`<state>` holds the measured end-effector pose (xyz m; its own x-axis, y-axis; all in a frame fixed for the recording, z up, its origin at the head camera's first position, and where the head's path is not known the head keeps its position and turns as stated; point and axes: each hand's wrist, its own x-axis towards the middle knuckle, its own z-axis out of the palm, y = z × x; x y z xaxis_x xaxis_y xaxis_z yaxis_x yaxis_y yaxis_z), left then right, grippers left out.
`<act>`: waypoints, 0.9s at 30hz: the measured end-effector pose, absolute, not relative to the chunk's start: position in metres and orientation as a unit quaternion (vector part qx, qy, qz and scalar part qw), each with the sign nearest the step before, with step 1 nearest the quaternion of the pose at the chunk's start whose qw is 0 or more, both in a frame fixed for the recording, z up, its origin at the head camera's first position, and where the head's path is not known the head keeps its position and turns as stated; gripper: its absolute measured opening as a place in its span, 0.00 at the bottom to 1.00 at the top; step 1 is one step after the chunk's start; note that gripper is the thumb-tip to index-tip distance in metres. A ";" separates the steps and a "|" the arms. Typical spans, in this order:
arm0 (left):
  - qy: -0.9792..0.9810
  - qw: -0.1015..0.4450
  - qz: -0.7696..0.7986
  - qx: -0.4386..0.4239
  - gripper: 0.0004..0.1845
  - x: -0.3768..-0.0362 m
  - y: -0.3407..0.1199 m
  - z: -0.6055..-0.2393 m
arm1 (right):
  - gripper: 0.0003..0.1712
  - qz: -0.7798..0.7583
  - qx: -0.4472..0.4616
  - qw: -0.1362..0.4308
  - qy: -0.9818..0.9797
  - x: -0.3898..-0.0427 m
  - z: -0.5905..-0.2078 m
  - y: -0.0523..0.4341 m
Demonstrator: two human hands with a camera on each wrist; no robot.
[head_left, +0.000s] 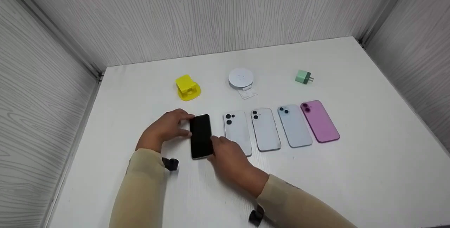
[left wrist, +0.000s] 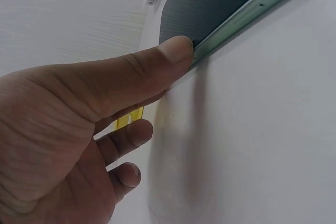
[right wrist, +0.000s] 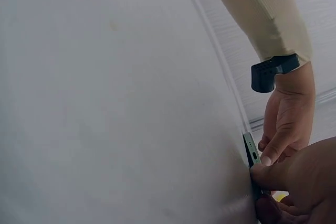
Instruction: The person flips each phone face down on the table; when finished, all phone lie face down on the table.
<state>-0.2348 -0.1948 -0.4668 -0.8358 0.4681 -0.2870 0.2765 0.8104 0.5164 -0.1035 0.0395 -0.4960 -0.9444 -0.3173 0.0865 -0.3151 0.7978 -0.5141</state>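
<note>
A smartphone with a black screen facing up lies between both hands, left of a row of phones. My left hand holds its left edge, thumb near the middle and index finger by the upper corner. In the left wrist view the thumb bears on the phone's pale green side. My right hand grips the lower right edge between thumb and fingers; the right wrist view shows the phone's end with its charging port. Nearest the right hand is a white phone, back up, partly covered by that hand.
To the right lie another white phone, a light blue phone and a pink phone, all backs up. Behind them are a yellow phone stand, a white round-topped stand and a green charger plug. Panels enclose the white table.
</note>
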 end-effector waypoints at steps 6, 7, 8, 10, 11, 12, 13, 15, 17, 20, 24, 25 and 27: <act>0.930 0.206 0.237 0.193 0.38 -0.235 -0.195 -0.468 | 0.30 -0.296 -0.162 -0.001 0.941 -0.102 -0.500 0.041; 0.929 0.205 0.242 0.190 0.38 -0.235 -0.195 -0.468 | 0.31 -0.318 -0.152 0.008 0.936 -0.102 -0.500 0.041; 0.928 0.204 0.249 0.189 0.38 -0.235 -0.196 -0.469 | 0.30 -0.343 -0.143 0.017 0.928 -0.103 -0.500 0.042; 0.926 0.202 0.263 0.180 0.37 -0.234 -0.196 -0.471 | 0.31 -0.389 -0.125 0.033 0.912 -0.104 -0.500 0.042; 0.925 0.201 0.269 0.178 0.37 -0.234 -0.196 -0.471 | 0.31 -0.408 -0.118 0.038 0.905 -0.105 -0.500 0.042; 0.924 0.200 0.275 0.174 0.37 -0.234 -0.196 -0.472 | 0.32 -0.421 -0.115 0.041 0.899 -0.105 -0.499 0.042; 0.923 0.200 0.282 0.170 0.37 -0.234 -0.196 -0.472 | 0.32 -0.432 -0.113 0.043 0.894 -0.105 -0.498 0.042; 0.922 0.198 0.290 0.165 0.37 -0.234 -0.196 -0.472 | 0.32 -0.442 -0.115 0.042 0.889 -0.105 -0.495 0.042; 0.921 0.196 0.295 0.165 0.37 -0.233 -0.195 -0.473 | 0.31 -0.440 -0.119 0.040 0.889 -0.104 -0.492 0.040; 0.918 0.192 0.302 0.168 0.37 -0.233 -0.193 -0.475 | 0.30 -0.439 -0.130 0.038 0.888 -0.102 -0.488 0.039; 0.915 0.188 0.316 0.166 0.36 -0.232 -0.189 -0.477 | 0.30 -0.444 -0.139 0.037 0.885 -0.100 -0.485 0.037; 0.914 0.189 0.320 0.164 0.36 -0.231 -0.189 -0.477 | 0.29 -0.445 -0.140 0.035 0.884 -0.100 -0.485 0.037; 0.912 0.189 0.326 0.160 0.35 -0.230 -0.187 -0.478 | 0.28 -0.441 -0.150 0.026 0.885 -0.099 -0.485 0.038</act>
<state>-0.2303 -0.1872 -0.4781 -0.8776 0.4149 -0.2403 0.1685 0.7361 0.6556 -0.0987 0.0378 -0.4850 -0.9537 -0.2884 0.0858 -0.2422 0.5666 -0.7876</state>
